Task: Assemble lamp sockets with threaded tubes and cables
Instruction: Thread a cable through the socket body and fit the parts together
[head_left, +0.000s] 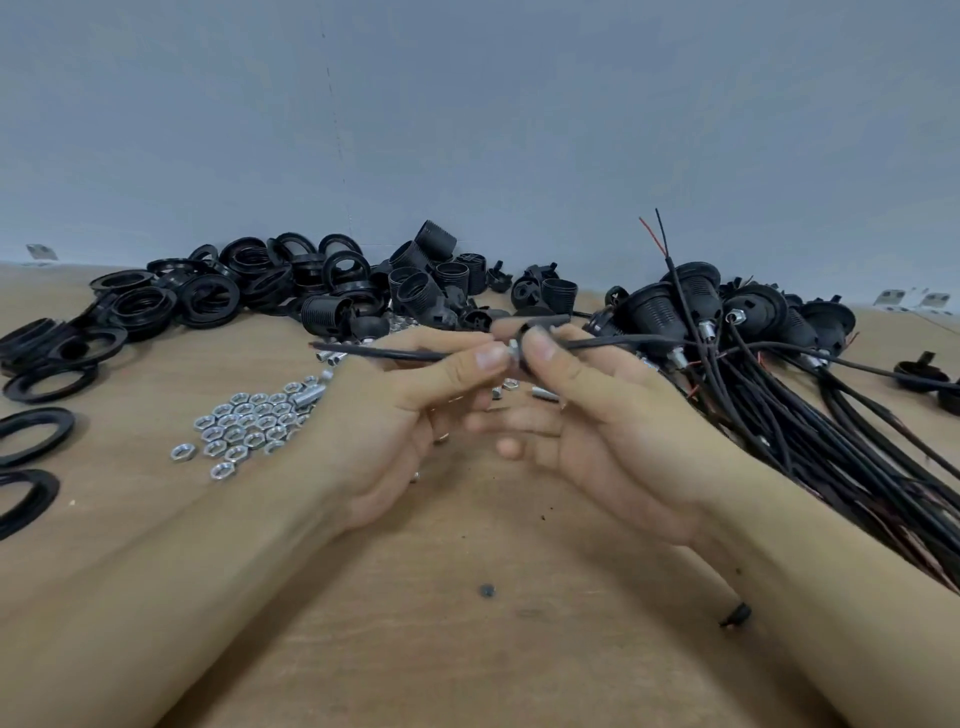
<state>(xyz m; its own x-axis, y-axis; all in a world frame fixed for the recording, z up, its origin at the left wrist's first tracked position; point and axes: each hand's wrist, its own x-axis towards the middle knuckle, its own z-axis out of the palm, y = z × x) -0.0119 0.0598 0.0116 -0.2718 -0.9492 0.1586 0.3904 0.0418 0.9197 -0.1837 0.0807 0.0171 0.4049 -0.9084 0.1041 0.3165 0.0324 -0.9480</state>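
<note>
Both hands meet above the middle of the table (467, 649), pinched onto one small assembly. Left hand (415, 410): thumb and forefinger curl around a black cable (395, 354) and, apparently, a short silver threaded tube (510, 349) at the meeting point. Right hand (587, 415): thumb and forefinger pinch a black socket part (524, 332) just beside the tube; the cable exits to the right past this hand. Motion blur prevents confirming whether the tube is engaged in the socket part.

Risks from this position:
- Cross-threading. Probable cause: the tube entering the socket part at a tilt, since both pieces are held in the air with no support.
- Cable pull-back. The free end projects to the left of the left hand; a slackened pinch could let it slide back through the tube.
- Dropped part. A released tube would likely land among the loose hex nuts (244, 421) and spare tubes lying on the table below and be hard to single out.
- Snagging. The bundle of finished sockets with cables (753, 332) lies just beside the right hand; a wide wrist turn could catch those leads.

Pose: both forearms converge from the lower corners, palms facing inward, lower fingers loosely curled beneath the work and holding nothing visible. Loose sockets (421, 291) and black rings (208, 296) are piled at the far edge.
</note>
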